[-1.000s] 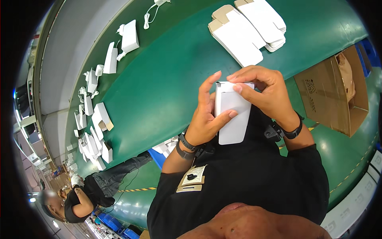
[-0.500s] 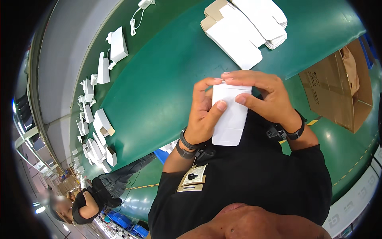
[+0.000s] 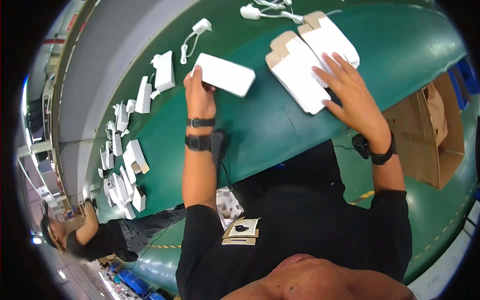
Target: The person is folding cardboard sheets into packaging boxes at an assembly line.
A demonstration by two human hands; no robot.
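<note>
Two hands work over a green belt, one gripping a white box, the other flat on folded cartons.

The green conveyor belt point(image 3: 260, 125) fills the middle of the frame, curving from lower left to upper right. An open brown cardboard box point(image 3: 430, 145) stands at the right edge. A stack of flat white cartons point(image 3: 300, 75) lies at the upper centre, and the right hand point(image 3: 350, 92) rests on it with fingers spread, closed on nothing. Just left of the stack, the left hand point(image 3: 199, 97) grips a closed white box point(image 3: 225, 75) by its near end, the box lying on or just above the belt. More white boxes point(image 3: 122, 165) trail down the left side. White chargers with cables point(image 3: 197, 30) lie along the top edge. Another person's hand point(image 3: 89, 202) reaches in at the lower left.
</note>
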